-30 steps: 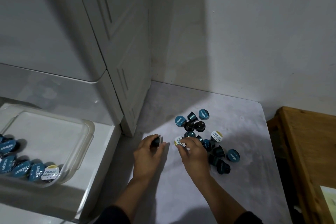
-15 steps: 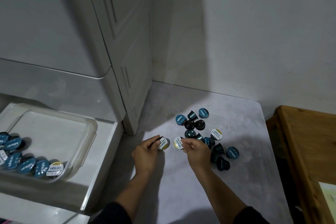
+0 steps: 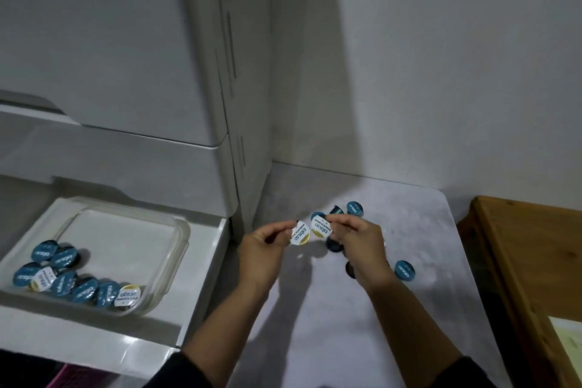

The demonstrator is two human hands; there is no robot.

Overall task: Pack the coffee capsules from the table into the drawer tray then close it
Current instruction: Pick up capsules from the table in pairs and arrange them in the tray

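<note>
Change since a second ago: both hands were down on the table at the pile, now both are lifted clear of it, each pinching one white-lidded capsule, lids facing the camera and nearly touching each other. So two more are picked and, by my read, ready to carry left to the tray; nothing has been dropped in yet on this pass. Left to right: the drawer point(image 3: 201, 280) is pulled out of the white cabinet point(image 3: 126, 57), with the clear plastic tray point(image 3: 176, 230) sitting in it. The tray holds a cluster of capsules point(image 3: 72, 283) along its near edge and near-left corner, mostly blue lids, two white ones; the far half of the tray is bare. Left hand point(image 3: 261, 249) grips the left capsule point(image 3: 299, 234) between thumb and fingertips, other fingers curled. Right hand point(image 3: 362, 246) pinches the right capsule point(image 3: 321, 227) the same way. Behind and under the right hand, the remaining pile point(image 3: 354, 209) sits mid-table point(image 3: 425, 309), partly hidden, one blue-lidded capsule point(image 3: 404, 270) lying apart toward the right edge. Wooden furniture point(image 3: 535, 261) stands beside the table's right edge. Judgement: roughly half packed; drawer closes last.
</note>
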